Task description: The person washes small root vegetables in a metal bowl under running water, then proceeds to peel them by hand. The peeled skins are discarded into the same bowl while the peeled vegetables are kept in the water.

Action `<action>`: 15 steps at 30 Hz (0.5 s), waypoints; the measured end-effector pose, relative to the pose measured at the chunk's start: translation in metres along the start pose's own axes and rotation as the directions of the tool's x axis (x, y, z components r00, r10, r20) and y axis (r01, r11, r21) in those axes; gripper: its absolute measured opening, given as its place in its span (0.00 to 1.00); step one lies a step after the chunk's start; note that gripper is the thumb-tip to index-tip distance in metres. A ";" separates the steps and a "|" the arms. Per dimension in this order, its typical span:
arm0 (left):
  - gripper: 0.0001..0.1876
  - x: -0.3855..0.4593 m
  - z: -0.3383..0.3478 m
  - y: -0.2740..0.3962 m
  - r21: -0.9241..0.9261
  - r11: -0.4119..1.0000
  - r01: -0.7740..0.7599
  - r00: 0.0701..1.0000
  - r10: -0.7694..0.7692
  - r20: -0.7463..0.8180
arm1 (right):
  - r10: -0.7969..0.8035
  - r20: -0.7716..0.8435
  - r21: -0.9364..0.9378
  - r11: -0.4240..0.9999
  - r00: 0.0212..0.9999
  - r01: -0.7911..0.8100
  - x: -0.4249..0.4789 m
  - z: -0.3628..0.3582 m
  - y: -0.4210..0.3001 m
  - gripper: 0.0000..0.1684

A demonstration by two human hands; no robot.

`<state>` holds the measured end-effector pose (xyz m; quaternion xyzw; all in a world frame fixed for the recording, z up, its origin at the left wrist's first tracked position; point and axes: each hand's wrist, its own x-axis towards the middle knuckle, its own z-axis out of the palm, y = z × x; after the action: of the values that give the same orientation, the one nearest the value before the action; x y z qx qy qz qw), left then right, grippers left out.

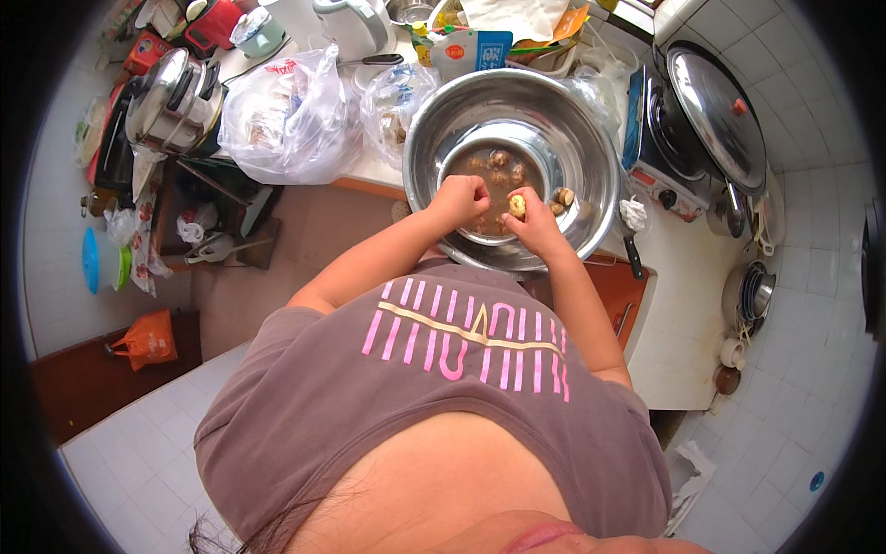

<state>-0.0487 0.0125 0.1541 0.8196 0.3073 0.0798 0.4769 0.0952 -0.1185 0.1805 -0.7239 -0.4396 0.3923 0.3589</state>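
My right hand [531, 220] holds a peeled, yellowish tuber [518, 206] between thumb and fingers, over a smaller metal bowl [544, 161]. My left hand [459, 199] is at the bowl's left side with its fingers curled in; whether something small is pinched there is hidden. Brown, murky water [493, 181] stands in the bowl, with several knobbly brown tubers [498, 158] in it. Around it is a large stainless steel basin [477, 101]. Two cut tuber pieces [564, 197] rest to the bowl's right, inside the basin.
A knife with a black handle [633, 257] lies right of the basin, beside a crumpled white wad [633, 213]. Further right, a lidded pan [720, 114] sits on a portable gas stove [664, 194]. Plastic bags [287, 121] crowd the counter on the left.
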 end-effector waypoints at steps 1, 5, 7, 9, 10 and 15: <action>0.07 0.000 0.001 -0.006 0.118 0.993 -0.026 0.999 0.028 -0.018 | 0.008 -0.031 -0.105 0.994 0.999 -0.011 0.004 0.001 0.004 0.18; 0.07 -0.001 0.009 -0.020 0.368 0.930 -0.011 0.999 0.024 -0.032 | -0.108 -0.142 -0.326 0.944 0.984 0.056 0.025 0.014 0.025 0.17; 0.07 -0.003 0.012 -0.022 0.485 0.874 -0.031 0.999 0.049 -0.024 | -0.241 -0.066 -0.506 0.844 0.968 0.176 0.036 0.019 0.031 0.15; 0.07 -0.001 0.020 -0.027 0.569 0.819 -0.080 0.997 0.058 0.057 | -0.260 0.015 -0.637 0.742 0.965 0.210 0.044 0.024 0.035 0.13; 0.07 -0.001 0.022 -0.030 0.607 0.788 -0.106 0.994 0.059 0.096 | -0.218 0.045 -0.686 0.703 0.975 0.189 0.048 0.026 0.035 0.12; 0.08 0.002 0.024 -0.039 0.641 0.738 -0.212 0.976 0.189 0.106 | -0.087 -0.226 -0.723 0.682 0.970 -0.107 0.060 0.047 0.033 0.14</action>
<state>-0.0533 0.0100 0.1088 0.9631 0.2179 0.0056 0.1576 0.0834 -0.0671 0.1162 -0.8513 -0.5083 0.0953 0.0892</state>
